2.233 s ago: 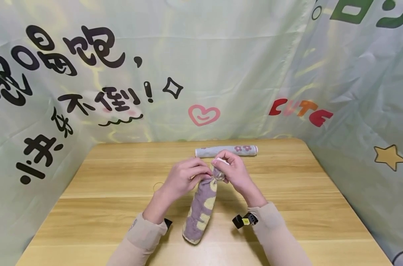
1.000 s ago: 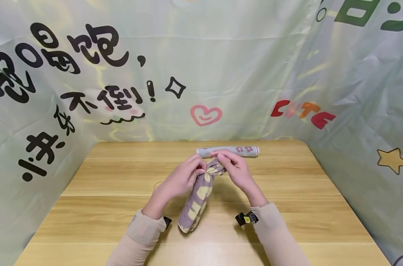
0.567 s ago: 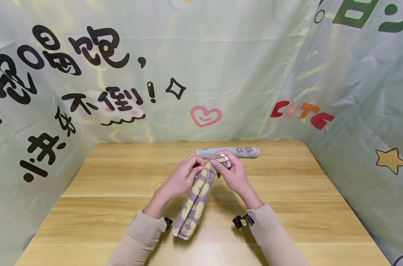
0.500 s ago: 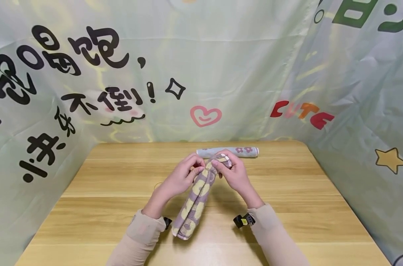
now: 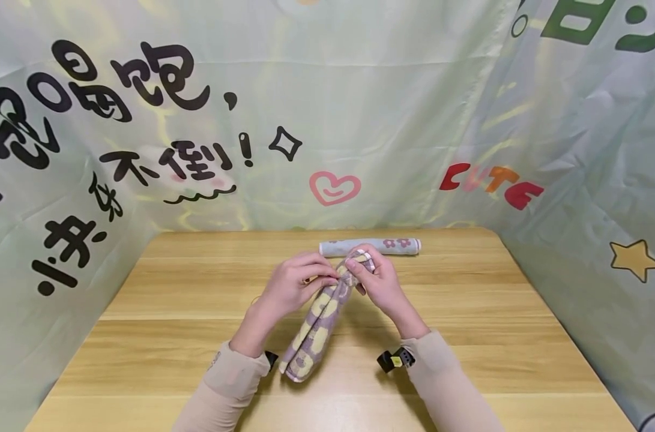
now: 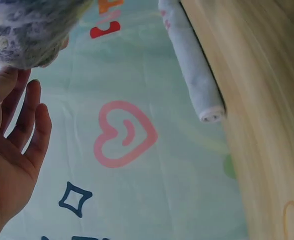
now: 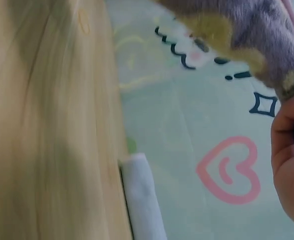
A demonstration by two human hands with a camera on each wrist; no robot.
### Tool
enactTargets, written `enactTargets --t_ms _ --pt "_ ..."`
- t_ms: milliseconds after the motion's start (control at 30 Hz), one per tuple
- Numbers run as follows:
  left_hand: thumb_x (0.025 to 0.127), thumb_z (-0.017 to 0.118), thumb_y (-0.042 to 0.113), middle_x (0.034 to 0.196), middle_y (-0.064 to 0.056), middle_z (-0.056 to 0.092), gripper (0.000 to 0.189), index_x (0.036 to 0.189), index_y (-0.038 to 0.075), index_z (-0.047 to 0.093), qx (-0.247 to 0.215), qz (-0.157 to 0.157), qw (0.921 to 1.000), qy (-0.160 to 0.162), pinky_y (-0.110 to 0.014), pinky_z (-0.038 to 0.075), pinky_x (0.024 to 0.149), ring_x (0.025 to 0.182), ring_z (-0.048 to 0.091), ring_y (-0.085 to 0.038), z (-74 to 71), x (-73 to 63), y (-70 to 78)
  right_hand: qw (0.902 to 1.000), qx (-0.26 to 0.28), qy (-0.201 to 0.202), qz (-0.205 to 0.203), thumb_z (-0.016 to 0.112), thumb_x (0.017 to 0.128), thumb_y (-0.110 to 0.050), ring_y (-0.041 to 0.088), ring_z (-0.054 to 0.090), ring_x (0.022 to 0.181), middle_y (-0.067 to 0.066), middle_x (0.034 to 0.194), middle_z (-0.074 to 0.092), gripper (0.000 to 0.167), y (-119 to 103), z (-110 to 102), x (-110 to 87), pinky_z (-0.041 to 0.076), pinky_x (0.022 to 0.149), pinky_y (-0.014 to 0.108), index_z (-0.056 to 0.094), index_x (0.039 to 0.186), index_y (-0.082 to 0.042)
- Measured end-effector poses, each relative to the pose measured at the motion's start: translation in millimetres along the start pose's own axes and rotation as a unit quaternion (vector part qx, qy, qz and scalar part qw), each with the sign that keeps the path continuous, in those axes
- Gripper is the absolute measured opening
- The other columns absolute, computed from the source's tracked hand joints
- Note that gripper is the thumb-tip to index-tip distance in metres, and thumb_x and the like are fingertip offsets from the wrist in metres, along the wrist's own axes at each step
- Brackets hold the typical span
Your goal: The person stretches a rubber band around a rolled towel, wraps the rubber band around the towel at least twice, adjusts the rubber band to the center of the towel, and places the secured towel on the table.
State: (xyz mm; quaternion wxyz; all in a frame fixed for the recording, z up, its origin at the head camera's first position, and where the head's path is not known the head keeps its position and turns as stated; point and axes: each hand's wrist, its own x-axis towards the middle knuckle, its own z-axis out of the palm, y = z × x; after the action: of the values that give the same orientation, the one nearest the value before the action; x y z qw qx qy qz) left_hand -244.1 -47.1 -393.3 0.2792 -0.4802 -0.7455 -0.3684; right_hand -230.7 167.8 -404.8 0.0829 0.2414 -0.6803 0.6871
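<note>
A rolled purple towel [image 5: 320,321] with yellow patches slants over the middle of the table, narrowed near its upper end. My right hand [image 5: 380,279] grips that upper end, thumb on the near side, white edging showing beside the fingers. At the narrowed part my left hand [image 5: 295,282] pinches with thumb and forefinger. In the left wrist view, the thumb and forefinger tips of the left hand [image 6: 17,135] meet at the fuzzy towel [image 6: 29,37], the other fingers spread loosely. The right wrist view shows the towel [image 7: 256,35] above the right hand [image 7: 291,155].
A second rolled towel [image 5: 370,246], pale blue-grey with pink flowers, lies at the back of the wooden table [image 5: 197,336]. A thin rubber-band-like loop [image 6: 292,220] lies on the tabletop, largely hidden by the left wrist in the head view. Printed cloth walls [image 5: 386,120] enclose the table.
The towel has turned about its length, bringing a lengthwise seam into view, and its lower end has shifted left. The left hand's fingers have lately straightened somewhat at the narrowed part; the right keeps hold.
</note>
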Motion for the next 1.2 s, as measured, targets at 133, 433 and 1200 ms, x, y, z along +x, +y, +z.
enactTargets --t_ms 133,433,1200 --pt "0.084 0.087 0.012 0.099 0.002 0.074 0.013 0.095 0.012 0.079 0.056 -0.001 0.9983 -0.019 -0.024 0.058 0.075 0.089 0.070 -0.014 0.6 0.7 5.1 0.9988 0.036 0.019 0.027 0.058 0.105 -0.006 0.007 0.042 0.049 -0.002 0.074 0.058 0.015 0 6 -1.3 0.034 0.041 0.022 0.058 0.108 0.008" --pt "0.097 0.074 0.016 0.096 0.004 0.062 0.007 0.099 0.014 0.068 0.089 -0.074 0.9845 -0.132 -0.027 0.056 0.071 0.082 0.061 -0.011 12.6 1.9 17.5 0.9869 0.088 0.110 0.077 0.061 0.102 -0.003 0.004 0.040 0.046 -0.006 0.067 0.057 0.004 3 11 2.5 0.028 0.040 0.020 0.062 0.099 -0.003" --pt "0.102 0.063 0.010 0.097 0.001 0.056 0.002 0.101 0.008 0.062 -0.033 -0.129 0.9791 -0.153 -0.026 0.051 0.076 0.086 0.054 -0.011 1.2 -3.4 -2.6 0.9979 -0.064 -0.006 0.008 0.063 0.103 -0.007 0.016 0.052 0.127 0.009 0.147 0.055 0.037 8 -19 6.7 0.048 0.097 0.025 0.060 0.140 -0.004"
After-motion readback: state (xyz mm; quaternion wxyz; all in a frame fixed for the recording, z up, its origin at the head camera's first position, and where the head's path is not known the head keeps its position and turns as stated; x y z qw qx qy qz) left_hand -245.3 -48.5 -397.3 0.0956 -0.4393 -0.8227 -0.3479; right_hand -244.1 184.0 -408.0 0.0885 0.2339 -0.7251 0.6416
